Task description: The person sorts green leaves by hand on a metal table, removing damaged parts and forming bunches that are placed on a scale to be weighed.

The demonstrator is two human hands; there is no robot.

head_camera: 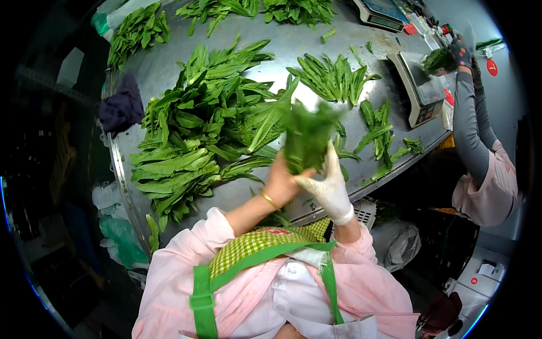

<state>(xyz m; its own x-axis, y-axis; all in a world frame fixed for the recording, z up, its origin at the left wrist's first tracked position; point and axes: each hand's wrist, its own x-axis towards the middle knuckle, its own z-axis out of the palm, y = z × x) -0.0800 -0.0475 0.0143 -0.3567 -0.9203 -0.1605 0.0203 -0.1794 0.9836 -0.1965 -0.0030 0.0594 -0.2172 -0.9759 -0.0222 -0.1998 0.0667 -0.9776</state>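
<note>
Both my hands hold one bunch of long green leafy vegetable (307,140), blurred by motion, above the near part of the metal table. My left hand (284,180), bare with a yellow bangle at the wrist, wraps the bunch's lower left side. On its right side is my right hand (331,190), in a whitish glove, fingers around the leaves. A large heap of the same leaves (190,123) lies to the left of the bunch. Beyond my hands rests a smaller fanned bunch (334,78), and loose leaves (379,131) lie to the right.
Metal table (237,193) has more leaf piles (137,34) along its far side. A dark cloth (123,104) lies at the left edge. Two scales (423,84) stand at right, where a co-worker's gloved hand (460,53) holds a wrapped bundle. Plastic bags (125,241) hang at lower left.
</note>
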